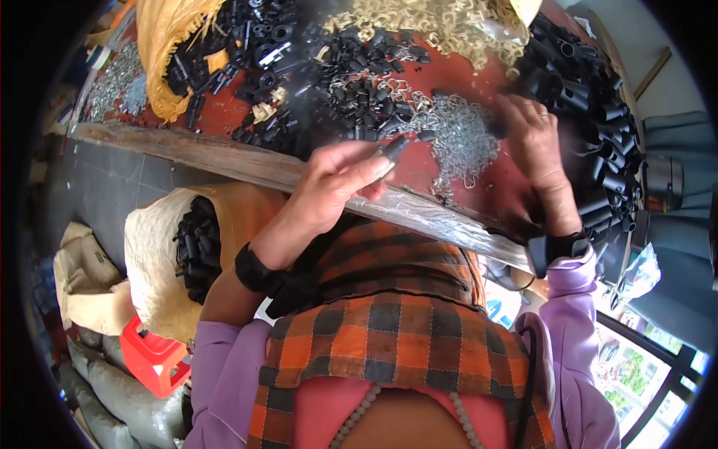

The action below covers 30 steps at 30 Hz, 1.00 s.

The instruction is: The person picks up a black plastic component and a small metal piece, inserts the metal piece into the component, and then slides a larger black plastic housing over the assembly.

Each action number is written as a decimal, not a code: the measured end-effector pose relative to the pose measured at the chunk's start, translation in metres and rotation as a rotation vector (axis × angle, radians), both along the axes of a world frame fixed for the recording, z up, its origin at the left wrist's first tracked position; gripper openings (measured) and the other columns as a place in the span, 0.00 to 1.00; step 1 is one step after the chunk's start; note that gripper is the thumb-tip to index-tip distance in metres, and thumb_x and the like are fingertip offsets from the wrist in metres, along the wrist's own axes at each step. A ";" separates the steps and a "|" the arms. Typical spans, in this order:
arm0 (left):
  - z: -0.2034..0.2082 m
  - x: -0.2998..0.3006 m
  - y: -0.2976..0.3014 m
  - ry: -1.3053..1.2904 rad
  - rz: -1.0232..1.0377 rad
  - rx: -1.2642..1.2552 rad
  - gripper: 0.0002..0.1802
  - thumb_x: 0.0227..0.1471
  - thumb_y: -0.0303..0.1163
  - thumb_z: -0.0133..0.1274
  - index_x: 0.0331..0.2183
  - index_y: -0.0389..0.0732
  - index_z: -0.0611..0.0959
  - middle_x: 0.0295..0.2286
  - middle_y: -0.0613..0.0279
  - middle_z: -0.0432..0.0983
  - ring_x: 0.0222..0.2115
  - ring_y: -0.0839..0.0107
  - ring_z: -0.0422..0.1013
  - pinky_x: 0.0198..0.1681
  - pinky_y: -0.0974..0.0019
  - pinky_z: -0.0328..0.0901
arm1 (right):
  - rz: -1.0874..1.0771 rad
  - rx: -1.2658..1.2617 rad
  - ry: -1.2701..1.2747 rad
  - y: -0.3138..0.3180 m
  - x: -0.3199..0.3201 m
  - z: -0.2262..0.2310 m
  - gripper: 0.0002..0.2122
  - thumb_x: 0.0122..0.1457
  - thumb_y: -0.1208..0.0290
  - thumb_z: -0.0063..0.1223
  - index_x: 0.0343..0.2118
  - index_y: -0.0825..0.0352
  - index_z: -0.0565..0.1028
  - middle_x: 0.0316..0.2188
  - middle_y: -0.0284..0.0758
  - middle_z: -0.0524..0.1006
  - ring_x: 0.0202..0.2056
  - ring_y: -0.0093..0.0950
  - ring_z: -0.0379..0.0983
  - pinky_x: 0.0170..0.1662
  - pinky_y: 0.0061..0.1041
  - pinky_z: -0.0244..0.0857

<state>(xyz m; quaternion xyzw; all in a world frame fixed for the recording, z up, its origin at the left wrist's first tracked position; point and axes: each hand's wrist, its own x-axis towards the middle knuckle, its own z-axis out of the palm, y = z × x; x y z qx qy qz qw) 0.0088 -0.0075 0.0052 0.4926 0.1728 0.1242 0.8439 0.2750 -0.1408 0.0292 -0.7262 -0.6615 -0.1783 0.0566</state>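
My left hand is closed around a small black plastic tube, pinched between thumb and fingers above the table's front edge. A pale bit shows at the tube's lower end, too small to name. My right hand is over the table, between a heap of thin silvery wire clips and a pile of larger black tubes. Its fingers are smeared by motion, and whether they hold anything is hidden. Small black plastic parts lie heaped beyond my left hand.
A wooden rail edges the red table. Cream-coloured clips are heaped at the back, and an orange sack stands at the far left. Below the rail at left are a pale sack holding black parts and a red plastic stool.
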 end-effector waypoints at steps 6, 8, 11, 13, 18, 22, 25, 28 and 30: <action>-0.003 0.001 0.004 -0.015 -0.015 -0.106 0.16 0.48 0.33 0.46 0.39 0.34 0.70 0.28 0.61 0.71 0.23 0.79 0.66 0.27 0.77 0.62 | -0.016 -0.215 -0.146 -0.003 0.038 -0.013 0.22 0.36 0.79 0.48 0.41 0.60 0.66 0.38 0.29 0.69 0.46 0.31 0.59 0.42 0.32 0.52; -0.005 -0.001 0.006 0.007 -0.001 -0.131 0.17 0.48 0.33 0.46 0.40 0.35 0.69 0.29 0.61 0.71 0.24 0.79 0.65 0.28 0.77 0.62 | -0.004 -0.205 -0.129 -0.004 0.045 -0.014 0.22 0.35 0.78 0.50 0.40 0.60 0.67 0.38 0.30 0.68 0.46 0.31 0.59 0.43 0.33 0.52; -0.007 -0.003 0.010 0.016 0.014 -0.156 0.17 0.48 0.33 0.46 0.40 0.36 0.69 0.29 0.61 0.71 0.24 0.80 0.65 0.28 0.77 0.62 | 0.015 -0.192 -0.091 -0.004 0.044 -0.010 0.22 0.34 0.76 0.53 0.38 0.61 0.67 0.38 0.30 0.68 0.46 0.32 0.59 0.44 0.33 0.51; -0.009 -0.004 0.012 0.008 0.015 -0.178 0.16 0.48 0.33 0.46 0.40 0.36 0.69 0.28 0.63 0.70 0.24 0.81 0.64 0.27 0.78 0.61 | -0.013 -0.146 -0.033 -0.008 0.044 -0.003 0.22 0.32 0.74 0.55 0.36 0.62 0.67 0.38 0.32 0.68 0.46 0.32 0.59 0.45 0.32 0.50; -0.013 -0.002 0.013 0.009 0.026 -0.208 0.15 0.48 0.32 0.46 0.39 0.35 0.70 0.26 0.66 0.68 0.23 0.83 0.62 0.24 0.81 0.57 | 0.015 -0.017 0.115 -0.007 0.019 0.024 0.20 0.30 0.76 0.56 0.33 0.65 0.66 0.35 0.36 0.69 0.40 0.33 0.64 0.42 0.31 0.55; -0.015 0.000 0.009 -0.010 0.022 -0.137 0.14 0.48 0.31 0.47 0.38 0.35 0.71 0.21 0.70 0.65 0.20 0.85 0.58 0.19 0.82 0.52 | 0.072 0.025 0.446 0.003 -0.026 0.024 0.17 0.31 0.81 0.52 0.30 0.66 0.65 0.32 0.38 0.68 0.33 0.33 0.67 0.36 0.27 0.61; -0.007 0.003 0.006 -0.030 0.024 -0.062 0.14 0.47 0.30 0.47 0.37 0.34 0.72 0.18 0.72 0.62 0.16 0.86 0.55 0.17 0.82 0.50 | 0.194 -0.009 0.536 0.014 -0.061 0.023 0.16 0.32 0.84 0.49 0.28 0.66 0.64 0.28 0.37 0.68 0.29 0.32 0.67 0.30 0.24 0.63; 0.003 0.004 0.005 -0.019 0.012 -0.015 0.14 0.47 0.29 0.48 0.37 0.34 0.72 0.16 0.73 0.61 0.15 0.86 0.53 0.16 0.82 0.49 | 0.260 0.048 0.793 0.022 -0.083 0.015 0.17 0.32 0.86 0.49 0.30 0.66 0.64 0.27 0.37 0.68 0.29 0.33 0.67 0.30 0.23 0.62; 0.004 0.002 0.005 -0.008 0.015 0.004 0.13 0.46 0.29 0.48 0.37 0.34 0.72 0.16 0.73 0.60 0.14 0.86 0.52 0.16 0.82 0.49 | 0.311 0.015 0.846 0.026 -0.092 0.012 0.18 0.32 0.86 0.49 0.31 0.67 0.65 0.27 0.36 0.68 0.29 0.33 0.67 0.30 0.23 0.62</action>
